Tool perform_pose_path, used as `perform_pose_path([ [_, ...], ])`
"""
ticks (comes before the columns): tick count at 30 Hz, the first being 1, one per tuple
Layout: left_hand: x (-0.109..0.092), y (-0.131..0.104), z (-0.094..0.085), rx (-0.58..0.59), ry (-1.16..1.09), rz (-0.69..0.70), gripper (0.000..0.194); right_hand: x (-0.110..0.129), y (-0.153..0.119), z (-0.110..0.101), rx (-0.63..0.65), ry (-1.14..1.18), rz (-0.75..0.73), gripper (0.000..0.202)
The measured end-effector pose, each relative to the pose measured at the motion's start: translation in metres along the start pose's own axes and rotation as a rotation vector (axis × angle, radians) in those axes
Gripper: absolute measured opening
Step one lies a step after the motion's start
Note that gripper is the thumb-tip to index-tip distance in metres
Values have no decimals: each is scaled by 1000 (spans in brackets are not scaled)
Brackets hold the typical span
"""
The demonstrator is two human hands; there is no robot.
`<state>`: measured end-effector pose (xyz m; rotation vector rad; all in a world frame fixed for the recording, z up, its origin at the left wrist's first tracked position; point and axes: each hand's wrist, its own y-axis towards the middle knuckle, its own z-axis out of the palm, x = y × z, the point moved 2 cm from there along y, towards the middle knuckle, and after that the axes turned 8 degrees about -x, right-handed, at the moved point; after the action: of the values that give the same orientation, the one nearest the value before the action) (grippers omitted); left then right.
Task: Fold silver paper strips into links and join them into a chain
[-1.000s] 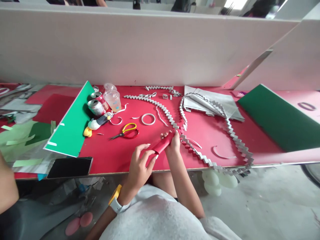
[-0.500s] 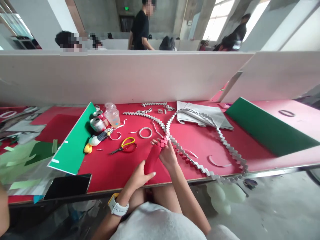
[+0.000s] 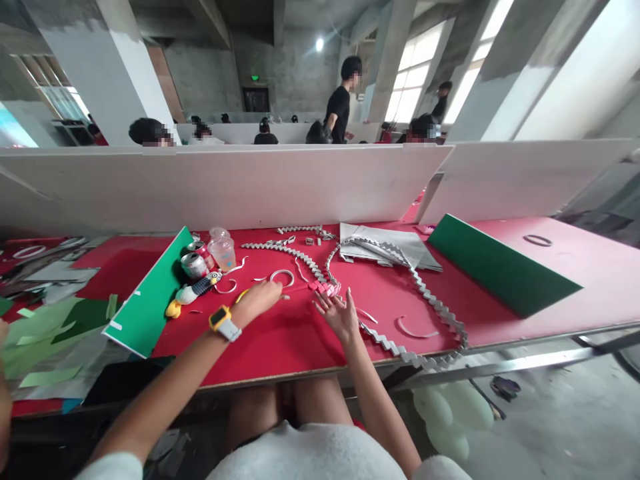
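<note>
A long zigzag chain of folded grey-white paper (image 3: 435, 301) loops across the red tabletop, with a short pink-red folded section (image 3: 325, 288) near its middle. Just below that section, my right hand (image 3: 343, 320) is turned palm up, fingers spread and holding nothing. My left hand (image 3: 260, 301) reaches over the table palm down, its fingers pointing right beside a roll of white tape (image 3: 283, 277). Its fingertips are partly hidden, so what is under them cannot be made out. Most of the scissors lies hidden beneath it; only a bit of yellow handle (image 3: 242, 295) shows.
Drink cans (image 3: 194, 265), a plastic cup (image 3: 223, 250) and a plush duck (image 3: 193, 293) stand at left by a green board (image 3: 150, 300). Paper sheets (image 3: 415, 253) lie at the back right, near another green board (image 3: 500, 267). A white partition (image 3: 225, 187) runs behind.
Both hands have let go of the red roll-like piece. My left hand has moved up and left over the scissors, and my right hand has opened. The view has tilted upward.
</note>
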<state>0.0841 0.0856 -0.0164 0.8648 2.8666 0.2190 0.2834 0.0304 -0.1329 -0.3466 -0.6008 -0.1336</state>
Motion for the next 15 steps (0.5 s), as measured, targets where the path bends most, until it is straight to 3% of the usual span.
perform_pose_path([
  [4,6,50,-56,-46,-68,40,12,17,11,-14,-113,-512,-245,49],
  [6,10,66,-84,-102,-133,8,20,23,14,-16,-189,-618,-349,52],
  [7,12,71,-96,-143,-226,-21,25,27,16,-17,-243,-713,-417,57],
  [9,19,74,-114,-219,-496,-92,29,35,22,-18,-388,-1154,-541,62],
  [11,27,69,-125,-282,-710,-162,26,45,32,-19,-496,-1672,-551,49],
  [12,32,65,-128,-298,-763,-195,23,51,38,-20,-501,-1817,-506,39],
  [15,52,52,-132,-178,-831,-278,18,78,60,-24,-407,-1871,-436,7],
])
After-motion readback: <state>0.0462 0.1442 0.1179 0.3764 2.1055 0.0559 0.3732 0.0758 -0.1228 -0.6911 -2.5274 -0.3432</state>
